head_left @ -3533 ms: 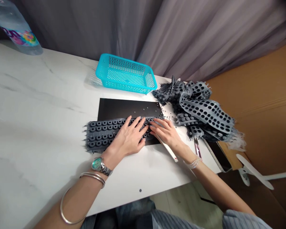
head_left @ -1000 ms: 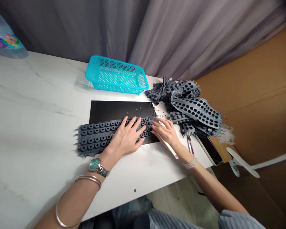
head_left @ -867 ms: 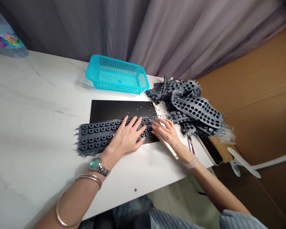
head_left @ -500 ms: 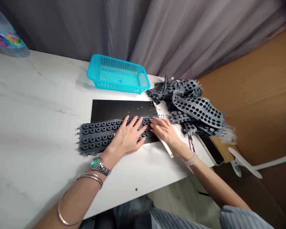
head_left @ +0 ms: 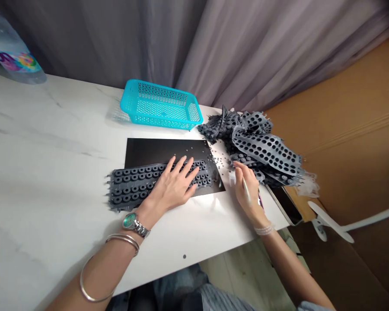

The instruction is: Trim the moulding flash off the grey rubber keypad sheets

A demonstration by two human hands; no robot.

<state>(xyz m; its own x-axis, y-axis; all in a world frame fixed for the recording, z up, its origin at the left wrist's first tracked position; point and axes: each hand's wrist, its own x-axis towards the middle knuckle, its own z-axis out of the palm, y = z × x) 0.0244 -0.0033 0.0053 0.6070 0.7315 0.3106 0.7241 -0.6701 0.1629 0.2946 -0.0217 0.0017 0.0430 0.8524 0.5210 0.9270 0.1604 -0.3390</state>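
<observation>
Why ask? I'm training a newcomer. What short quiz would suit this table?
1. True or false: the left hand rests flat on the dark grey studded rubber strip.
2. Which hand holds the thin pale stick?
3. Which is nearer the right hand: the turquoise perforated plastic basket or the heap of grey perforated rubber sheets?

Key: 1 true; 2 the right hand; 3 the heap.

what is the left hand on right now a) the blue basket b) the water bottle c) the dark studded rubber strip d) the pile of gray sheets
C: the left hand lies spread flat on the dark studded rubber strip.
</observation>
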